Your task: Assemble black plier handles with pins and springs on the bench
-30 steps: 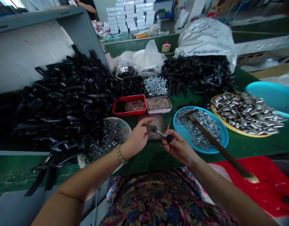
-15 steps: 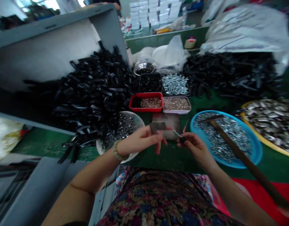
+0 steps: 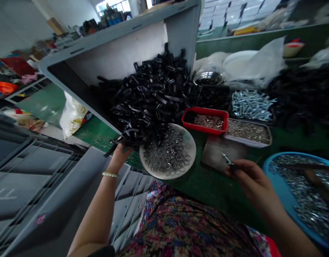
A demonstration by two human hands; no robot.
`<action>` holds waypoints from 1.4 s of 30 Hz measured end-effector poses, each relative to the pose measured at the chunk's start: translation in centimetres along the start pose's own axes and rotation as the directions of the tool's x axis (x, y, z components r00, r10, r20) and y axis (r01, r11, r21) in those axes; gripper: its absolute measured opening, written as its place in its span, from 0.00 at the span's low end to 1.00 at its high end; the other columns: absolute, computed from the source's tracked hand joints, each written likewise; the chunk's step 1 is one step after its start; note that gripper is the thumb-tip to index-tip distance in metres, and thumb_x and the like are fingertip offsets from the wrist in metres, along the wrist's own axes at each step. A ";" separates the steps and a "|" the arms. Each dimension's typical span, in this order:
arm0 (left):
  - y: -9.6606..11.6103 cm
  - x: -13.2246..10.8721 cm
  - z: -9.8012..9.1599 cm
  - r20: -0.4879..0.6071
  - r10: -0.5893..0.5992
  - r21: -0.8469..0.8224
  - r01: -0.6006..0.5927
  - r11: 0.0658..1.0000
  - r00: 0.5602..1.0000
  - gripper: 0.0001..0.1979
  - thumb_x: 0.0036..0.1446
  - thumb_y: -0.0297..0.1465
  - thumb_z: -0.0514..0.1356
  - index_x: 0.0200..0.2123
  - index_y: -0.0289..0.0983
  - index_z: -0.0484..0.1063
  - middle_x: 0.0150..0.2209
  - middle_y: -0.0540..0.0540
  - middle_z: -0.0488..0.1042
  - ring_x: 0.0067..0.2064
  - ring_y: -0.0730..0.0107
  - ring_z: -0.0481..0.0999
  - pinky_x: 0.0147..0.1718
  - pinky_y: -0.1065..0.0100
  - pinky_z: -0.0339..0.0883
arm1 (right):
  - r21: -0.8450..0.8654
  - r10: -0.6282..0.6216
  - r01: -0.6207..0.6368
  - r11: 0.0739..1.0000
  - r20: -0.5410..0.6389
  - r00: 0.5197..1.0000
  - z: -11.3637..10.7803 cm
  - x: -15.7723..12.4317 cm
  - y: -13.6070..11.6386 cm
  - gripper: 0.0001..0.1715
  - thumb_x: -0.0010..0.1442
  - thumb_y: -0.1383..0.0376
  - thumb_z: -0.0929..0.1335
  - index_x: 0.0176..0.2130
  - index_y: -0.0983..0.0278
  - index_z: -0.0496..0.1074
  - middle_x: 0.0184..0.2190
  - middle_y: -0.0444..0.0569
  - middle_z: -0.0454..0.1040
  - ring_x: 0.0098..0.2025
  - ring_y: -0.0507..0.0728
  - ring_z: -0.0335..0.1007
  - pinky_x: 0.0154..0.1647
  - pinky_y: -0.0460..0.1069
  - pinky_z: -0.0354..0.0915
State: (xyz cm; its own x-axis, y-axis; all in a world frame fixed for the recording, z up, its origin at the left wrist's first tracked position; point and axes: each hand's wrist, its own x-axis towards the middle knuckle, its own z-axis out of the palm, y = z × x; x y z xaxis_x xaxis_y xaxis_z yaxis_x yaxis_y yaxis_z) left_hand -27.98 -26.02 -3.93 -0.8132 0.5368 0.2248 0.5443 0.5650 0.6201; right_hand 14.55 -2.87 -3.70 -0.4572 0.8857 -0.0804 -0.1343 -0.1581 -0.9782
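My left hand [image 3: 120, 157] reaches the lower edge of a heap of black plastic parts [image 3: 151, 96] and closes around one black piece [image 3: 112, 147]. My right hand [image 3: 248, 176] pinches a small steel screw [image 3: 228, 159] with a dark end, above a worn brown pad [image 3: 220, 153]. A white plate of steel rings [image 3: 167, 171] lies just right of my left hand. The screw's lower end is hidden by my fingers.
A red tray [image 3: 204, 121], a metal tray of small rings [image 3: 247, 132] and a dark tray of silver bolts [image 3: 251, 105] stand on the green table [image 3: 207, 178]. A blue basin of nuts [image 3: 295, 192] is at right. A grey shelf [image 3: 113, 46] stands behind the heap.
My left hand has let go of the dark piece it held and moved left to the heap. My view has swung left, and my right hand still holds the small screw.
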 end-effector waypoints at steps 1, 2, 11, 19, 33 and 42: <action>0.0 0.0 0.1 0.025 -0.030 0.009 0.030 1.000 0.999 0.18 0.44 0.32 0.62 0.41 0.35 0.73 0.38 0.41 0.77 0.44 0.54 0.76 0.48 0.55 0.69 | -0.001 -0.006 0.006 1.000 0.014 1.000 0.2 0.0 0.0 0.18 0.47 0.56 0.76 0.38 0.57 0.73 0.30 0.42 0.78 0.30 0.50 0.76 0.35 0.43 0.71; 0.1 0.1 0.1 0.041 -0.068 0.019 0.067 0.998 0.997 0.18 0.44 0.34 0.63 0.41 0.35 0.73 0.38 0.42 0.77 0.44 0.53 0.76 0.48 0.53 0.69 | -0.003 -0.011 0.011 1.000 0.024 1.000 0.3 0.0 0.0 0.17 0.48 0.56 0.76 0.38 0.57 0.73 0.30 0.42 0.78 0.31 0.50 0.76 0.36 0.43 0.71; 9.5 -0.4 -2.0 -0.066 0.018 -0.889 -0.067 0.454 0.998 0.20 0.42 0.47 0.68 0.37 0.43 0.72 0.38 0.50 0.75 0.46 0.58 0.75 0.49 0.53 0.71 | 0.145 -0.012 0.004 0.989 0.054 0.998 0.1 -0.3 -0.6 0.17 0.53 0.57 0.74 0.40 0.58 0.69 0.35 0.47 0.79 0.34 0.55 0.78 0.38 0.51 0.73; 24.2 -5.2 7.4 0.780 0.450 -0.625 0.588 0.514 0.435 0.32 0.50 0.36 0.68 0.57 0.48 0.62 0.29 0.54 0.67 0.20 0.85 0.58 0.16 0.80 0.54 | -0.158 -0.199 0.237 0.959 0.226 0.954 0.1 -2.6 -2.9 0.09 0.62 0.61 0.67 0.42 0.60 0.70 0.35 0.47 0.77 0.36 0.53 0.77 0.40 0.50 0.73; 29.0 -7.7 10.9 0.850 0.517 -0.471 0.583 0.662 0.101 0.37 0.46 0.44 0.68 0.57 0.38 0.63 0.40 0.39 0.76 0.23 0.83 0.59 0.21 0.76 0.54 | -0.656 -0.268 0.552 0.515 0.488 0.831 -4.9 -3.9 -2.1 0.17 0.64 0.70 0.60 0.51 0.61 0.69 0.43 0.51 0.76 0.45 0.55 0.74 0.46 0.51 0.71; 28.8 -8.3 13.0 0.889 0.442 -0.411 0.637 0.653 0.120 0.34 0.45 0.52 0.66 0.50 0.39 0.66 0.31 0.46 0.74 0.17 0.85 0.53 0.15 0.78 0.46 | -0.694 -0.296 0.602 0.395 0.525 0.798 -5.7 -4.5 -1.7 0.23 0.62 0.73 0.60 0.54 0.58 0.68 0.48 0.52 0.75 0.49 0.57 0.73 0.49 0.53 0.71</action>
State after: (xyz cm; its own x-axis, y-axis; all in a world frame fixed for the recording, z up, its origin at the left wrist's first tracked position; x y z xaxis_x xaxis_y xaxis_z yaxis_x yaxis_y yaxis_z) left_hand -2.86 -6.07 2.34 0.3259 0.8713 -0.3668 -0.2472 0.4531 0.8565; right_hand 21.80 -4.10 -2.75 -0.7867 0.5246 0.3254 0.2813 0.7739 -0.5675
